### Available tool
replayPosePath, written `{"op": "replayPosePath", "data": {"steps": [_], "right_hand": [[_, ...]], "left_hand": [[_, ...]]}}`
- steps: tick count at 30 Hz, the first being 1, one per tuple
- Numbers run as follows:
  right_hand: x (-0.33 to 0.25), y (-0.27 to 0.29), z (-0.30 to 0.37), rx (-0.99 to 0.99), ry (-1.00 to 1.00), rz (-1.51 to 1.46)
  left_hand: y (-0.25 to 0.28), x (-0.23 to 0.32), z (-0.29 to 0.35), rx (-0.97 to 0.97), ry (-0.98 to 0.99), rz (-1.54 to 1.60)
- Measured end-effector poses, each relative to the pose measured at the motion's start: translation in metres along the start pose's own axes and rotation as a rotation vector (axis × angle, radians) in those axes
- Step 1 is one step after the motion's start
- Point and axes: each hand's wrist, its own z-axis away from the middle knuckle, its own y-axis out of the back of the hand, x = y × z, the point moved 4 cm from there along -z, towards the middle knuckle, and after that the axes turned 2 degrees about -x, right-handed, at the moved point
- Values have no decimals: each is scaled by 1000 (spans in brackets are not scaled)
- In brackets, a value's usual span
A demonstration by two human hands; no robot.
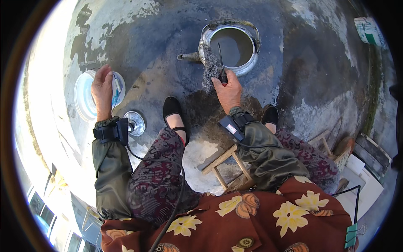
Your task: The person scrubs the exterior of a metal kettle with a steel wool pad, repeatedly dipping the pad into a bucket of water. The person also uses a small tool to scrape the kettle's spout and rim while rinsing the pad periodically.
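One kettle [245,69], prob. heavy w/ water [240,46], maybe slippery; best held by handle [235,22]. R hand [229,93] grips screwdriver [223,75]; L hand [102,89]: can't tell.

HEAD VIEW | right hand [228,91]: grips screwdriver [223,72] — shaft over open metal kettle [248,68] containing murky liquid [236,47] | grey mesh-like material [210,69]: beside screwdriver, at kettle's spout side | left hand [102,90]: over white tub [79,94], grip not discernible | round metal lid [135,123]: on floor [147,77] near tub — wet patches around kettle
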Motion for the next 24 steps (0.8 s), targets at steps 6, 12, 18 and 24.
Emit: {"op": "replayPosePath", "data": {"steps": [6,12,18,24], "right_hand": [[13,-9,-4,-135,-352,-339],[6,-2,1,-330,-542,-355],[-19,21,21,-338,-372,-349],[-10,12,14,-391,-337,-166]], "left_hand": [[-197,98,69,-692,52,506],[-249,87,83,-526,224,362],[-240,92,77,-200,41,85],[-261,88,87,-20,99,124]]}}
